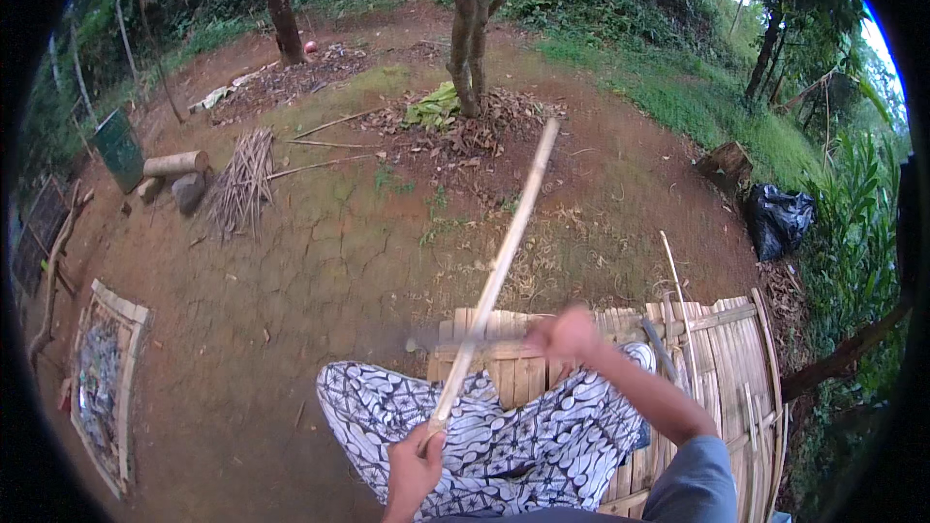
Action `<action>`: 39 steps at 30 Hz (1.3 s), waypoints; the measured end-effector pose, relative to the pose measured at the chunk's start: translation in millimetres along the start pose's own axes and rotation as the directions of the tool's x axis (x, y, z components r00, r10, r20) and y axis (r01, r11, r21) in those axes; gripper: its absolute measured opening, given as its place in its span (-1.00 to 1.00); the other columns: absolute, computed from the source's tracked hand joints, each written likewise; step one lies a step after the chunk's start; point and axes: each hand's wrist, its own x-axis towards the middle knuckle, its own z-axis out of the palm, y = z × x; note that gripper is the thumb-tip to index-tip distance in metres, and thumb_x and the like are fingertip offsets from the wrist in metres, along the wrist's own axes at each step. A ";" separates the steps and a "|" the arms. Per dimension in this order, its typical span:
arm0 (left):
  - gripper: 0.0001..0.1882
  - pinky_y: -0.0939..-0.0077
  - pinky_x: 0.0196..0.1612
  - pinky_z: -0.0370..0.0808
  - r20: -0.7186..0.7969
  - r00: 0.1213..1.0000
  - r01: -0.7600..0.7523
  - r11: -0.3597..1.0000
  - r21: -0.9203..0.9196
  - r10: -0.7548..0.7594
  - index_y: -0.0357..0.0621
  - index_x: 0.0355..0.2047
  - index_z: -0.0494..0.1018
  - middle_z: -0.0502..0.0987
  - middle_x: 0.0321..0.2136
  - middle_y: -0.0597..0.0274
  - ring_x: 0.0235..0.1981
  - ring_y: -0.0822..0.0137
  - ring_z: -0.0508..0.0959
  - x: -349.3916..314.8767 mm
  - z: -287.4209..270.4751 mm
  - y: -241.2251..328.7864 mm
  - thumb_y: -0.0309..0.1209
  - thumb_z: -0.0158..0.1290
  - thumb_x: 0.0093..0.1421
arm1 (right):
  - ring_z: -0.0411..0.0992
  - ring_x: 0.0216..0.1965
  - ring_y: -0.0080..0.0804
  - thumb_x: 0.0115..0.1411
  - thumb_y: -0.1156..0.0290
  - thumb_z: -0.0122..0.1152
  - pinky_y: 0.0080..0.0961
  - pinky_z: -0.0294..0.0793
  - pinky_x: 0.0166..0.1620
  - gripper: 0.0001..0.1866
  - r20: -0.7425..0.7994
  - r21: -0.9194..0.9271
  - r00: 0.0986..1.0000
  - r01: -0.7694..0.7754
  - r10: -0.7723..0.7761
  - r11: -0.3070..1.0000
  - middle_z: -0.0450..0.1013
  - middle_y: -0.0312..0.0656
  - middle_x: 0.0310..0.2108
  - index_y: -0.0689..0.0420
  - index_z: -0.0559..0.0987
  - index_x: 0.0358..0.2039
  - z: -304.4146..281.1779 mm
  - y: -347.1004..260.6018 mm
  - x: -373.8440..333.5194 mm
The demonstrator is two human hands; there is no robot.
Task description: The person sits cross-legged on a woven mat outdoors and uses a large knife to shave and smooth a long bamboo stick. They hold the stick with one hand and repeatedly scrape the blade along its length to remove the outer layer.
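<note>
My left hand (414,473) is closed around the near end of a long, pale bamboo strip (511,247). The strip slants up and away to the right, its far end over the bare earth. In my right hand (567,336) is a knife (504,337), smeared by motion. Its blade points left and crosses the strip around the lower middle; whether it touches the strip I cannot tell. Patterned black-and-white cloth (465,460) covers my bent legs below both hands.
I sit on a bamboo-slat platform (722,349), where thin strips and a dark, long object (661,351) lie at right. Beyond stand a tree (471,29), a stump (725,167) and a black plastic bag (781,221). A stick pile (242,179) and a bamboo-edged frame (133,378) lie left.
</note>
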 end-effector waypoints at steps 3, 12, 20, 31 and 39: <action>-0.81 0.53 -0.59 0.32 -0.004 1.000 -0.015 0.999 0.049 0.015 -0.24 -0.26 0.51 0.43 -0.73 0.13 -0.68 0.56 0.34 -4.9 -1.6 -5.6 -0.41 0.08 0.15 | 0.51 -0.54 -0.20 0.17 -0.19 -0.12 -0.29 0.52 -0.44 -0.46 -0.019 0.199 0.892 -0.440 0.452 0.876 0.49 -0.11 -0.59 0.04 0.57 -0.37 -9.8 80.5 9.2; -0.79 0.54 -0.63 0.22 -0.045 0.997 -0.067 0.998 0.020 0.068 -0.30 -0.34 0.51 0.37 -0.76 0.29 -0.68 0.59 0.28 4.2 6.3 -13.6 -0.37 0.06 0.15 | 0.42 -0.72 -0.22 0.15 -0.17 -0.05 -0.30 0.43 -0.60 -0.52 -0.172 0.152 0.982 -0.048 0.074 0.987 0.37 -0.17 -0.76 0.00 0.53 -0.47 1.2 -0.6 -11.7; -0.82 0.57 -0.60 0.27 -0.024 0.993 -0.113 0.992 0.058 0.115 -0.30 -0.32 0.52 0.45 -0.69 0.31 -0.63 0.63 0.30 -7.2 -0.9 -0.1 -0.43 0.07 0.13 | 0.45 -0.67 -0.24 0.09 -0.23 0.00 -0.27 0.44 -0.53 -0.53 -0.189 -0.130 0.905 0.362 -0.381 0.923 0.42 -0.27 -0.69 -0.07 0.52 -0.49 -21.5 2.9 15.9; -0.79 0.65 -0.62 0.22 -0.022 0.996 -0.093 0.988 -0.123 0.091 -0.31 -0.43 0.49 0.39 -0.69 0.44 -0.64 0.64 0.29 -12.2 -7.5 -16.1 -0.36 0.06 0.17 | 0.45 -0.40 0.22 0.20 -0.17 -0.13 -0.03 0.39 -0.32 -0.31 -0.357 0.437 0.452 -0.692 0.817 0.574 0.43 0.26 -0.53 0.32 0.57 -0.45 10.4 199.4 14.4; -0.75 0.70 -0.69 0.20 0.013 0.998 0.062 0.885 -0.462 -0.064 -0.26 -0.50 0.41 0.35 -0.74 0.42 -0.72 0.66 0.30 35.0 -12.2 3.1 -0.36 -0.04 0.26 | 0.44 -0.53 0.07 0.21 -0.09 -0.08 -0.13 0.37 -0.41 -0.39 -0.225 0.545 0.679 -0.507 0.699 0.668 0.41 0.15 -0.63 0.30 0.54 -0.47 44.8 88.3 -20.2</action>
